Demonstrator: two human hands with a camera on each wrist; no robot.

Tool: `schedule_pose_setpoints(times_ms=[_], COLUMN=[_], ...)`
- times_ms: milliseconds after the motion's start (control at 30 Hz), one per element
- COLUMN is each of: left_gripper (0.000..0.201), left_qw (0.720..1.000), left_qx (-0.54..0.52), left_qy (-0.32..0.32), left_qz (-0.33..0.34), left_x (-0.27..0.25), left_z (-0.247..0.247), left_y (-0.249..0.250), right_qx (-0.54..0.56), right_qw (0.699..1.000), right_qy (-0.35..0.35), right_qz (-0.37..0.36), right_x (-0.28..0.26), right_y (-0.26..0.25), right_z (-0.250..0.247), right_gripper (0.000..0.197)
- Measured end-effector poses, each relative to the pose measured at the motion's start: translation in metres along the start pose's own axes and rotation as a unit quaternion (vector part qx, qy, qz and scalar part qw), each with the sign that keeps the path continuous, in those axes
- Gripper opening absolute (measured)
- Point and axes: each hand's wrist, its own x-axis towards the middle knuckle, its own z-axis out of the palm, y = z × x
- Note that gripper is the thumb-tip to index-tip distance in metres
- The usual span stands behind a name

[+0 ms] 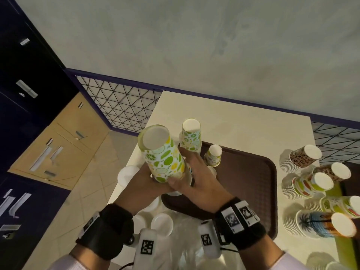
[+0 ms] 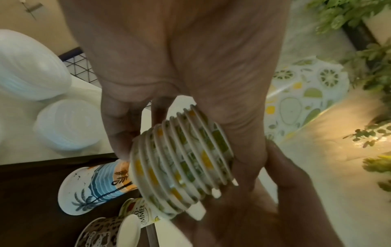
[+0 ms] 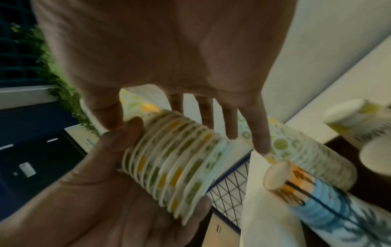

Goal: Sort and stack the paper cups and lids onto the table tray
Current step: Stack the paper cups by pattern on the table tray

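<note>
A tall stack of citrus-print paper cups (image 1: 161, 152), bottoms up and tilted, is held in the air over the tray's left edge by both hands. My left hand (image 1: 145, 184) cups its rim end from below, fingers curled round the rims (image 2: 182, 160). My right hand (image 1: 188, 172) grips the same end from the right, with the thumb on the rims (image 3: 169, 167) and the fingers stretched along the far side. On the brown tray (image 1: 253, 182) stand a second citrus stack (image 1: 191, 135) at the far left corner and a small yellow-print cup (image 1: 213, 155) beside it.
White lids (image 1: 162, 224) lie in piles on the table left of the tray and under my wrists. Right of the tray lie leopard (image 1: 302, 156), fruit-print (image 1: 309, 186) and palm-tree (image 1: 319, 224) cup stacks. The table's left edge drops to the floor.
</note>
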Motion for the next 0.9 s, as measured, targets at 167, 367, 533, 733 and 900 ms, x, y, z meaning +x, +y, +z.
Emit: schedule_pose_setpoints(times_ms=[167,367,533,733,900], left_gripper=[0.086,0.101,0.083,0.049,0.042], left_qw=[0.999,0.999,0.994,0.979,0.947], left_qx=[0.044,0.025,0.082,0.202,0.310], left_qy=[-0.006,0.013,0.048,-0.016,-0.088], left_qz=[0.008,-0.018,-0.046,-0.030,-0.003], left_x=[-0.002,-0.006,-0.014,-0.031,-0.037], left_z=[0.013,0.010,0.004,0.014,0.022], left_y=[0.005,0.004,-0.011,-0.047,-0.071], right_qx=[0.204,0.236,0.218,0.158,0.086], right_qw=[0.975,0.964,0.952,0.939,0.958], right_qy=[-0.023,0.061,0.203,0.304,0.260], right_qz=[0.081,0.105,0.072,0.035,0.080], right_x=[-0.005,0.000,0.033,0.094,0.110], right_y=[-0.005,-0.004,-0.012,0.006,0.050], right_z=[-0.001,-0.018,-0.049,-0.056,-0.036], right_gripper=[0.077,0.072,0.074,0.076,0.080])
